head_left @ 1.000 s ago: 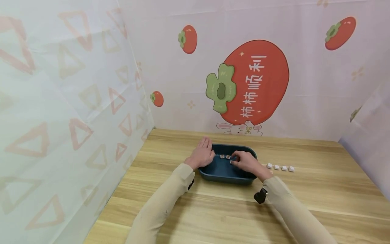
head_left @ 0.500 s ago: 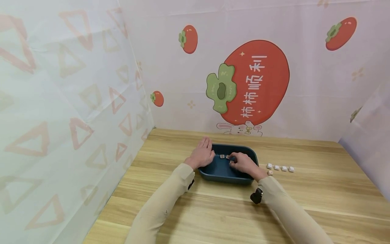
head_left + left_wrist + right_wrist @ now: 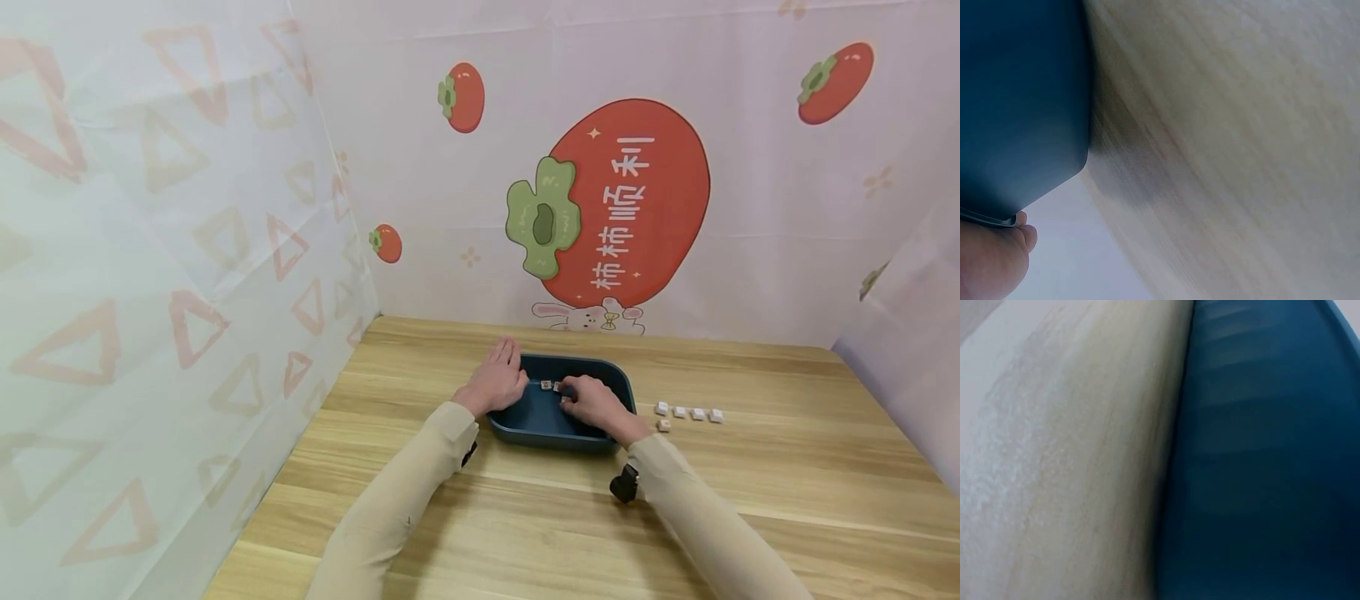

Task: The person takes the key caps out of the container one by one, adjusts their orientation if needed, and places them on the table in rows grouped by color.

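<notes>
A dark blue tray [image 3: 555, 442] with rounded corners sits on the wooden table. My left hand [image 3: 496, 383] rests over its left end, fingers stretched toward the back; in the left wrist view fingertips [image 3: 991, 259] show at the rim. My right hand [image 3: 596, 403] reaches inside, its curled fingers pinching a small whitish block [image 3: 565, 400], mostly hidden. Just behind it, a small marked block [image 3: 546, 385] and another one [image 3: 557, 387], partly covered by my fingers, lie along the tray's back. The right wrist view shows only the tray's outer wall [image 3: 1260, 456] and tabletop.
To the right of the tray, several small white blocks [image 3: 679, 412] form a row on the wooden table [image 3: 787, 475]. A single tan-topped block [image 3: 663, 425] lies in front of the row's left end. A printed cloth [image 3: 420, 167] hangs behind the table, another along the left.
Inside the tray my right hand has shifted slightly left, with the pinched block moving along. The tan-topped block outside is now uncovered by my wrist. My left hand stays put.
</notes>
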Motion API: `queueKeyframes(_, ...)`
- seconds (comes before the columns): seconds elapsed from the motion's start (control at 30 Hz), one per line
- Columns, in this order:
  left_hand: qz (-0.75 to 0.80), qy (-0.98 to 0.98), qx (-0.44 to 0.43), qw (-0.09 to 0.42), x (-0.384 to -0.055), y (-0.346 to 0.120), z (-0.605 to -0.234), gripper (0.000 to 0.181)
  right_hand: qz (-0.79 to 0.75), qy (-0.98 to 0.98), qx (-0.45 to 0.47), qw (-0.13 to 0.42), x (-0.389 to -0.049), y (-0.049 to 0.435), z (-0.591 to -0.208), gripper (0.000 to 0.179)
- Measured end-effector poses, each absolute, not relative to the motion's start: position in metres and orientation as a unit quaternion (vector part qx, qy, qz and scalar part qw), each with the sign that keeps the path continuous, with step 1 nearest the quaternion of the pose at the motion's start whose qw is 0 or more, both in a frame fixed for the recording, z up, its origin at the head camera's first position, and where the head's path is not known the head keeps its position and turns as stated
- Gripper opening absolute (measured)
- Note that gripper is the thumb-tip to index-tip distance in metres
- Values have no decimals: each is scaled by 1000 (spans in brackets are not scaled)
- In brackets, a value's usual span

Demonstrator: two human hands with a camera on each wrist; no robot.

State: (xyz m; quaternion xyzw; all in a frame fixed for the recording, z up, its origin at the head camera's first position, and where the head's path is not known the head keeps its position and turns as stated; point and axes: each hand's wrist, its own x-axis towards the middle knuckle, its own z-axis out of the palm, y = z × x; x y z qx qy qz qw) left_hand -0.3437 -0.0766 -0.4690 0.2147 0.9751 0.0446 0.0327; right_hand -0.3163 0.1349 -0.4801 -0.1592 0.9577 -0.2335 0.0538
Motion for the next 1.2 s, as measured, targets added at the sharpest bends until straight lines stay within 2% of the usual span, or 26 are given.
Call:
queueKeyframes(0.47, 41, 976, 211, 27, -344, -77, -472, 63, -209, 964, -161, 37, -314, 133, -480, 19)
queueKeyframes(0.83, 36, 976, 211, 27, -345, -76, -472, 63, -230, 958, -163, 52, -314, 135, -476, 25)
queueKeyframes(1.2, 45, 975, 214, 28, -347, -77, -475, 64, -255, 949, -184, 21, -313, 141, -473, 17)
